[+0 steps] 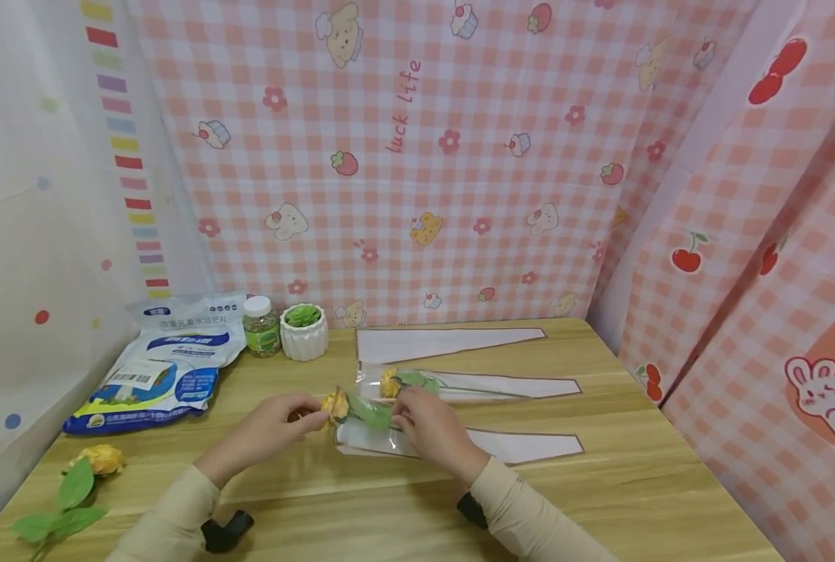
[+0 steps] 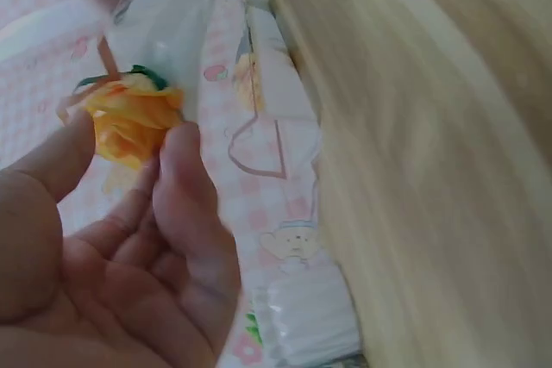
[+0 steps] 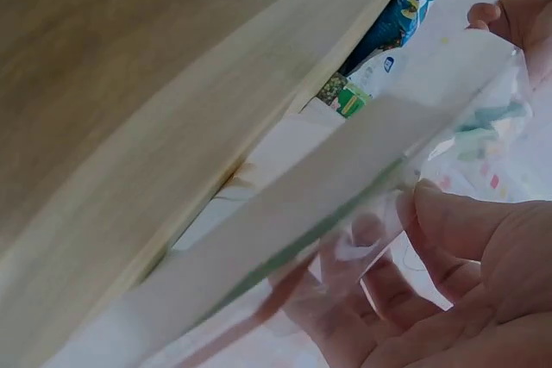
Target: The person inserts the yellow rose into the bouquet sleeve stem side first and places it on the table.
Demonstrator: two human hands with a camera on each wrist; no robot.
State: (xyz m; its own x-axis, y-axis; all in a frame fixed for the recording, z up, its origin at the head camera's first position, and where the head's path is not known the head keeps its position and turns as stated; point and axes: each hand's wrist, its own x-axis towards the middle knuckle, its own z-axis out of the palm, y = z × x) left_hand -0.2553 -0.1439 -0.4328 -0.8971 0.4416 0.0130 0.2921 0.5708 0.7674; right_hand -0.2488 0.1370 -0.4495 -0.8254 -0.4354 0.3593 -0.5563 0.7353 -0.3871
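Note:
A yellow artificial rose (image 1: 335,407) lies at the left end of a white-and-clear wrapping sleeve (image 1: 530,446) with a brown border. My left hand (image 1: 277,429) pinches the bloom between thumb and fingers; the left wrist view shows the yellow petals (image 2: 129,122) close up. Farther right, my right hand (image 1: 431,433) pinches the clear film of the sleeve. In the right wrist view the green stem (image 3: 319,234) runs along inside the film. Just behind, a second yellow rose (image 1: 390,382) lies in another sleeve (image 1: 544,385).
At the back stands a third sleeve (image 1: 438,341), lying flat. A white pot with a green succulent (image 1: 303,332), a small lidded jar (image 1: 261,328) and a blue-and-white bag (image 1: 165,363) stand at back left. Another yellow rose (image 1: 101,459) lies at the table's left edge.

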